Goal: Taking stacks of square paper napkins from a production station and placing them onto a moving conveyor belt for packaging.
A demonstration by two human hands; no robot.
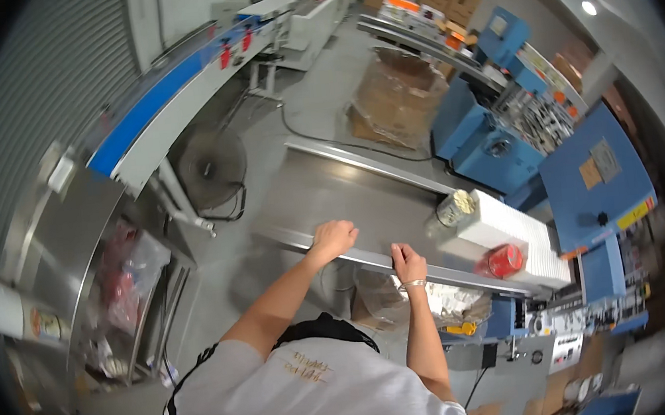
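A long steel worktable [267,198] with a raised silvery metal rail [378,260] along its near edge stretches in front of me. My left hand [334,239] is closed at that rail, its fingers curled over the top and partly hidden. Farther right along the same rail, my right hand [408,262] is also closed round it, with a bracelet at the wrist. To the right of my hands stand a clear jar of pale pieces [454,208], a red-lidded container [502,261] and a row of stacked white cards or boxes [511,230].
A blue conveyor belt [154,100] runs along the left, with a round floor fan [208,167] beneath it. Blue machinery [495,148] stands at the right. A large carton with a plastic liner [397,93] sits behind the worktable, and a black cable [343,146] crosses the floor.
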